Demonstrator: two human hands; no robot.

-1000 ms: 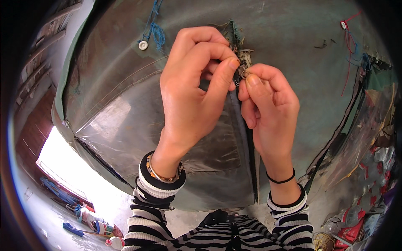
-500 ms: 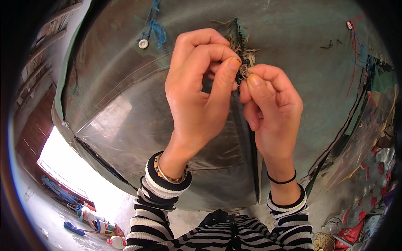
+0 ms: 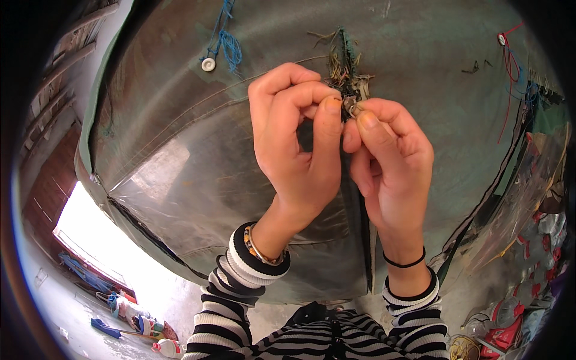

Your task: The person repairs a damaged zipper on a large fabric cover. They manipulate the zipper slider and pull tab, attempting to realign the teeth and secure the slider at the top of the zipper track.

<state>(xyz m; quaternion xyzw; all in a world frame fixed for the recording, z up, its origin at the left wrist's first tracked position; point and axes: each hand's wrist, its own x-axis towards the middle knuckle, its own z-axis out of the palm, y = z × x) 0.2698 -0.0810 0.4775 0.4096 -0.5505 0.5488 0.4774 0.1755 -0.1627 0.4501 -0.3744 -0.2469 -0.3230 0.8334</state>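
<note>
A worn grey-green fabric cover (image 3: pixel 450 84) fills most of the view, with a clear plastic panel (image 3: pixel 228 216) sewn into its left side. A dark vertical zip (image 3: pixel 363 246) runs down its middle, topped by frayed threads (image 3: pixel 342 60). My left hand (image 3: pixel 294 144) pinches the zip near that frayed top, its fingertips beside a small metal piece (image 3: pixel 351 107), perhaps the slider, with a loop. My right hand (image 3: pixel 390 162) is closed, thumb and forefinger gripping the loop from the right. The exact contact of the left fingertips is partly hidden.
A blue string (image 3: pixel 228 45) with a white disc and a red string (image 3: pixel 510 66) hang on the cover. At the lower left are a bright opening (image 3: pixel 96 234), a blue brush (image 3: pixel 105 327) and containers. Crumpled plastic bottles (image 3: pixel 510 309) are piled at the lower right.
My left hand has moved down and to the right, uncovering more of the frayed top. My right hand has shifted slightly down and right, still pinching at the same spot.
</note>
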